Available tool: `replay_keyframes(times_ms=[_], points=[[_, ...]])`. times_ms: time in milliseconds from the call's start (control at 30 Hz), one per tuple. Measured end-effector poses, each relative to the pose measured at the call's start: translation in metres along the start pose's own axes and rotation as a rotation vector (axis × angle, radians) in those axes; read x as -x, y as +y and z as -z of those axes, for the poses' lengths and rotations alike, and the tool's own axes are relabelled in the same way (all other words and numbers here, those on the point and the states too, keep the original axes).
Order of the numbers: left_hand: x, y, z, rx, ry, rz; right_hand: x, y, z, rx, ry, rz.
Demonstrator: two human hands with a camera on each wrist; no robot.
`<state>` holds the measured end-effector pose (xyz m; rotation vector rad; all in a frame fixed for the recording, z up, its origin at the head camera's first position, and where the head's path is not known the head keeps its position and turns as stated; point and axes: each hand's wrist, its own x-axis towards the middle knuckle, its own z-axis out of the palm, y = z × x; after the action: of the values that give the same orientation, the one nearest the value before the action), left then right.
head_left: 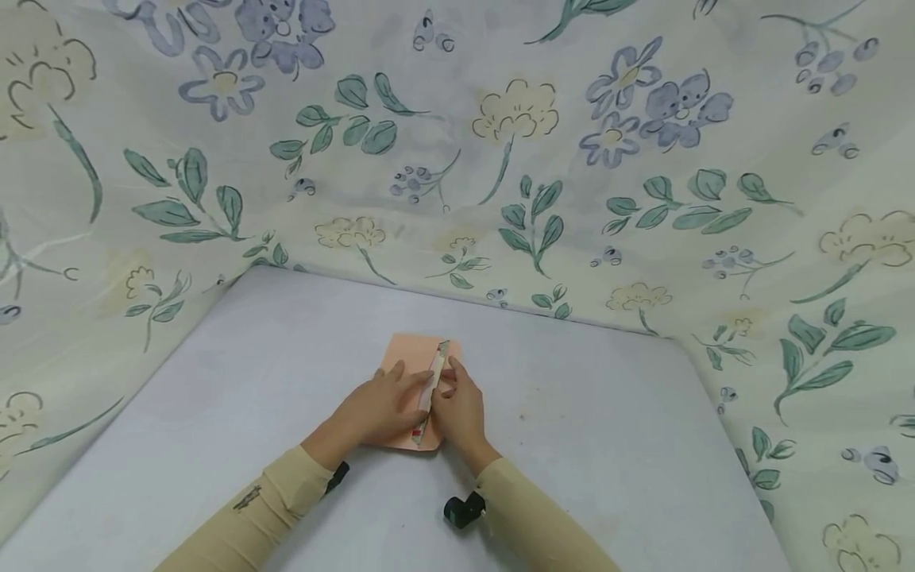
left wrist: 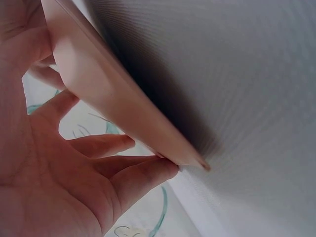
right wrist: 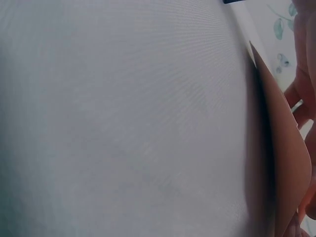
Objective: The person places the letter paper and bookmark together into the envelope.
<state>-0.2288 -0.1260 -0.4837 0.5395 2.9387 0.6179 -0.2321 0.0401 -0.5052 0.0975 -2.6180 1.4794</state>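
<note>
A peach sheet or thin folder (head_left: 409, 349) lies on the white table, its layers hard to make out. Slanting across its right part is a narrow whitish strip (head_left: 437, 367) with grey patterned ends and a small red mark low down. My left hand (head_left: 375, 407) rests over the sheet's left side, fingers spread, index finger and thumb touching the strip. At the strip's right edge is my right hand (head_left: 461, 409), fingers bent; whether they pinch it is hidden. In both wrist views the peach sheet (left wrist: 108, 94) (right wrist: 285, 148) has an edge lifted off the table.
White table (head_left: 608, 413) surrounds the sheet. Floral cloth (head_left: 429, 159) hangs behind and along both sides. Black devices (head_left: 463, 510) sit at the wrists, below beige sleeves (head_left: 275, 496).
</note>
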Motion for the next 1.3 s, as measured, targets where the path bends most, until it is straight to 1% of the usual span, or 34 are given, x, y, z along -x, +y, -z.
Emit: replay_keyframes(times_ms=[200, 400, 500, 667, 800, 1000, 1300], points=[[-0.001, 0.003, 0.001, 0.006, 0.004, -0.010, -0.002, 0.000, 0.000, -0.017, 0.015, 0.007], [-0.001, 0.004, 0.000, 0.009, 0.005, -0.016, -0.002, 0.000, 0.000, -0.030, 0.005, -0.017], [-0.002, 0.006, -0.001, 0.008, 0.006, -0.021, -0.003, 0.000, 0.001, -0.035, 0.004, -0.011], [-0.002, 0.007, -0.001, 0.005, -0.004, -0.022, -0.003, 0.002, 0.002, -0.012, 0.015, 0.003], [-0.003, 0.007, -0.002, -0.005, -0.014, -0.005, -0.004, 0.002, 0.004, 0.014, 0.028, -0.024], [-0.004, 0.007, -0.002, -0.032, -0.030, 0.017, -0.004, 0.005, 0.010, 0.021, 0.046, -0.045], [-0.003, 0.010, -0.002, -0.111, -0.068, 0.026, -0.003, 0.022, 0.015, 0.035, 0.056, -0.048]])
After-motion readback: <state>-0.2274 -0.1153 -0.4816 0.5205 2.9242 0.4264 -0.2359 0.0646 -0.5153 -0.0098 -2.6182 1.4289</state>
